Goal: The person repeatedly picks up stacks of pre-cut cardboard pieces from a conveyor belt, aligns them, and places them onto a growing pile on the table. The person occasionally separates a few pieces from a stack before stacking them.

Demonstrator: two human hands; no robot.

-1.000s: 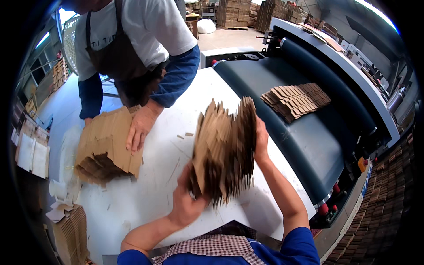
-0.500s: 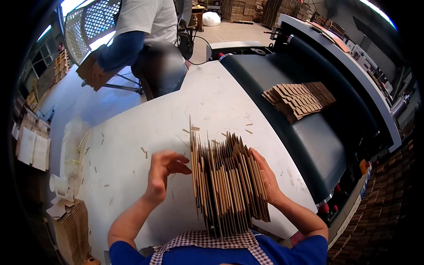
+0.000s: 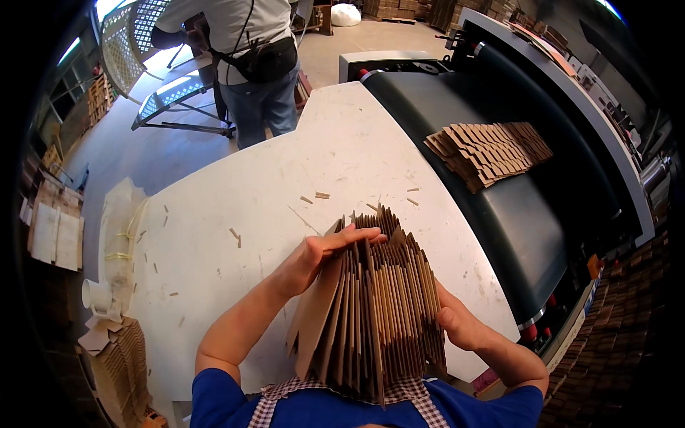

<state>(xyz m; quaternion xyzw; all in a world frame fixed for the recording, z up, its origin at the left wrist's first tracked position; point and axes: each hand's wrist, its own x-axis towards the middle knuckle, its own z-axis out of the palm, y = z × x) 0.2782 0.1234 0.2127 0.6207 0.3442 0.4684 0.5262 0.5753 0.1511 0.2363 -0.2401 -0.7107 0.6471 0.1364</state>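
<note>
A thick stack of brown cardboard sheets (image 3: 399,299) stands on edge in front of my apron, at the near side of the white table. On its left part the sheets lean and fan apart; on the right they are packed tighter. My left hand (image 3: 332,246) lies across the top edges at the far left, its fingers stretched out and pointing right. Against the stack's right side is my right hand (image 3: 457,321), thumb showing and holding that side. Its other fingers are mostly hidden by the cardboard.
Small cardboard scraps (image 3: 322,195) lie scattered on the white table (image 3: 242,192). To the right, a black conveyor belt (image 3: 514,221) carries overlapping cardboard pieces (image 3: 492,153). Another cardboard stack (image 3: 125,364) is at lower left. A person (image 3: 260,78) stands beyond the table.
My left hand has moved right from beside the stack onto its top edges. The left sheets now lean and spread. My right hand is lower along its side. The other person has turned away.
</note>
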